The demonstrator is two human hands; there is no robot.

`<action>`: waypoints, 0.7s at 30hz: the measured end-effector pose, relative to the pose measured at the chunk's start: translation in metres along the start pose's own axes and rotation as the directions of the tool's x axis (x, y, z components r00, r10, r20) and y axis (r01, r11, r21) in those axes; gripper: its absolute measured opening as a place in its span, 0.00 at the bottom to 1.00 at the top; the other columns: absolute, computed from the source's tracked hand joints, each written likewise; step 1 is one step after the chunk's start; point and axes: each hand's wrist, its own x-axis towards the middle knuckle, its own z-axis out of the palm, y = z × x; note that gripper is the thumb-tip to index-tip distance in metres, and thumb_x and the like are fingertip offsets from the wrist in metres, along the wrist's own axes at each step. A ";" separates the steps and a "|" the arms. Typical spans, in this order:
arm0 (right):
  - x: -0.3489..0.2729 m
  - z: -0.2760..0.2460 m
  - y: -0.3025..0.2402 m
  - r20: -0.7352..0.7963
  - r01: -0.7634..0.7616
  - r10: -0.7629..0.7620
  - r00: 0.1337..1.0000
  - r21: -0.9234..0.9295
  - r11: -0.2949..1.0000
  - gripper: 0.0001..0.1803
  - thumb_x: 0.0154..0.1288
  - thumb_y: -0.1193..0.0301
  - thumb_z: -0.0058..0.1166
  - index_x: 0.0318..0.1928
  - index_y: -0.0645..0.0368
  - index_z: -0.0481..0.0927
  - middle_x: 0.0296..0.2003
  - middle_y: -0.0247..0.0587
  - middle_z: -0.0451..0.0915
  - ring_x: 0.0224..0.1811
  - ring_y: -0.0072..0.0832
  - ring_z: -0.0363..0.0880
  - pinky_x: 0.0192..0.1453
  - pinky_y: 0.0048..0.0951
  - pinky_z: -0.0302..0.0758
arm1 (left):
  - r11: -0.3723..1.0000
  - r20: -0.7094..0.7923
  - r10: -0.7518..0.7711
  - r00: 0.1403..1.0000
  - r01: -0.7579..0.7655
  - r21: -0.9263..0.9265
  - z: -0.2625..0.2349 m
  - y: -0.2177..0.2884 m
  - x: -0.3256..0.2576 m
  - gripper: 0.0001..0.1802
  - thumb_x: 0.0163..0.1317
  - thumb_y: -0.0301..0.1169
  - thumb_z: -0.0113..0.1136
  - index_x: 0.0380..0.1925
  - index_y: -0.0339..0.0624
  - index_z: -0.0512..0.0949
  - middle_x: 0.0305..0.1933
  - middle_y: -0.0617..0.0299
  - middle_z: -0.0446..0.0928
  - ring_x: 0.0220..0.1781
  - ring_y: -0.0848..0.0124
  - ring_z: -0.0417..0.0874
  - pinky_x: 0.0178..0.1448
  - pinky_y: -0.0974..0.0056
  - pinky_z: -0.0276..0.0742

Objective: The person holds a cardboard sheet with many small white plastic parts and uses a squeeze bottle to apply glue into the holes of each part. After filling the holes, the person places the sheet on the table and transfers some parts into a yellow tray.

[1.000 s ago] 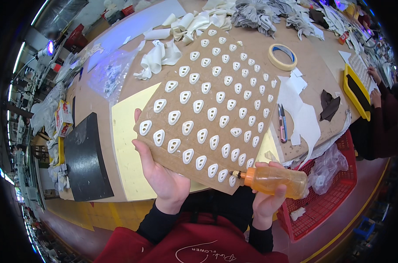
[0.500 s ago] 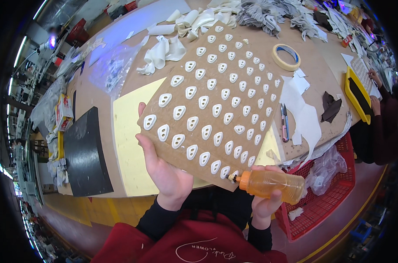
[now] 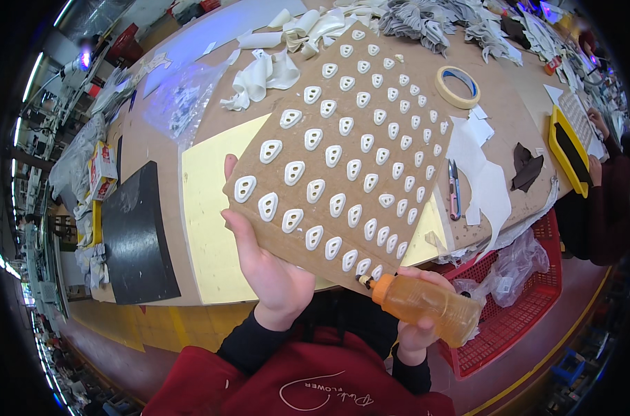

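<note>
A brown cardboard sheet (image 3: 259,223) is held tilted above the table, bearing rows of small white rounded-triangle pieces (image 3: 295,173), each with two slots. Its left edge is gripped by my left hand (image 3: 270,274), the thumb on the near side and the other fingers mostly hidden behind. In my right hand (image 3: 426,326) lies an orange-tinted squeeze bottle (image 3: 429,305) with an orange cap, on its side. The bottle's dark-tipped nozzle is at the sheet's lower right corner, beside the last white pieces; whether it touches one I cannot tell.
A yellow sheet (image 3: 211,229) and a black board (image 3: 140,239) lie on the left. Masking tape (image 3: 443,89), pens (image 3: 454,191) and white scraps (image 3: 481,163) are on the right. A red basket (image 3: 495,340) stands below the table edge. Another person's hands (image 3: 595,166) are near a yellow tray (image 3: 568,152).
The cardboard sheet and my left hand have shifted slightly right. The bottle has tipped further, its base lower, and its nozzle has moved slightly left along the corner.
</note>
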 end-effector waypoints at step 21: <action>0.012 -0.002 -0.003 0.003 0.093 -0.093 0.996 -0.174 0.980 0.39 0.47 0.50 0.63 0.50 0.68 0.66 0.46 0.53 0.74 0.48 0.35 0.74 0.50 0.30 0.72 | 0.999 0.021 0.028 0.999 -0.029 0.034 0.004 0.000 -0.003 0.28 0.67 0.49 0.30 0.64 0.53 0.50 0.64 0.62 0.56 0.64 0.65 0.58 0.65 0.56 0.55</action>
